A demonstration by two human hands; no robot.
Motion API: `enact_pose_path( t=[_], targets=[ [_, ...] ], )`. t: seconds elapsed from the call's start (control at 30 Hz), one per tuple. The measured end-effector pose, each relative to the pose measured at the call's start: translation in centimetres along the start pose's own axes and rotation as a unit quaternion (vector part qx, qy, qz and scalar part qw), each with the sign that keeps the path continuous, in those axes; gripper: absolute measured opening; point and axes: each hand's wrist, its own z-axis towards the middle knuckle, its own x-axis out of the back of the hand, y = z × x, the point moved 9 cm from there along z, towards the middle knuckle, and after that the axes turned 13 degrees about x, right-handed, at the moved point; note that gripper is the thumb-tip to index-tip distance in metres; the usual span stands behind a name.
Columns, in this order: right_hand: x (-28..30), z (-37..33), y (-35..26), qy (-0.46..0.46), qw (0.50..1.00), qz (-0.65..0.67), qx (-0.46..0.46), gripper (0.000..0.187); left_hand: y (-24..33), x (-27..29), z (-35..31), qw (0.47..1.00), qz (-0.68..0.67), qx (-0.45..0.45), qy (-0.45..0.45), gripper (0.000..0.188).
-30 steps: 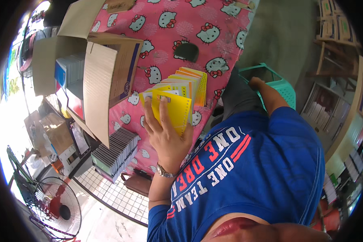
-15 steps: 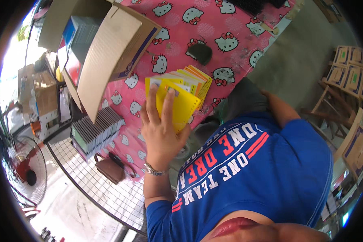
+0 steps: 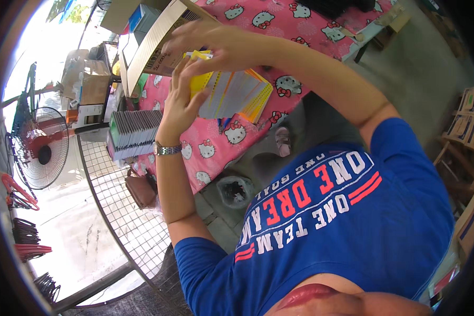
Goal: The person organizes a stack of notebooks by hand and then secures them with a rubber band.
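Observation:
Fanned-out punched sheets (image 3: pixel 229 95), white with yellow and orange edges, lie on a pink table cover. My left hand (image 3: pixel 180 108), with a metal wristwatch (image 3: pixel 168 150), rests against their left end. Its fingers are stretched and the thumb stands apart, beside a yellow sheet (image 3: pixel 199 83). Above the far left corner of the sheets, my right hand (image 3: pixel 213 46) reaches across from the right. Motion blurs its fingers, and it partly hides the sheets and my left fingertips. Whether it holds a sheet is unclear.
An open cardboard box (image 3: pixel 160 60) stands beyond my hands at the far left. A row of dark-edged booklets (image 3: pixel 134 131) and a brown pouch (image 3: pixel 140 189) sit to the left. Pens (image 3: pixel 224 124) lie by the sheets. A fan (image 3: pixel 45 152) stands farther left.
My right arm has come up from my side and across to the sheets. My left hand has moved left and farther away. The upper yellow sheet no longer covers the fan's front.

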Motion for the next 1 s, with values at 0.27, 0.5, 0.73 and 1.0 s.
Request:
enact_pose_path(
  t=[0.27, 0.5, 0.73, 1.0],
  targets=[
    [-5.6, -0.9, 3.2, -0.141, 0.985, -0.04, -0.09, 0.042, -6.6, 1.9, 1.5, 0.839, -0.524, 0.142, -0.046, 0.051],
    [-6.0, -1.4, 2.2, -0.144, 0.985, -0.063, -0.069, 0.038, -17.0, -13.6, 2.0, 0.674, -0.69, 0.264, 0.027, 0.04],
    [-2.1, -1.9, 1.5, 0.031, 0.985, -0.152, -0.079, 0.047, -17.6, -16.4, 1.9, 0.645, -0.693, 0.322, 0.016, 0.039],
    [-13.6, -24.4, 4.5, 0.342, 0.682, 0.367, -0.532, 0.062, -18.1, -16.1, 1.0, 0.646, -0.682, 0.342, 0.023, 0.038]
  ],
)
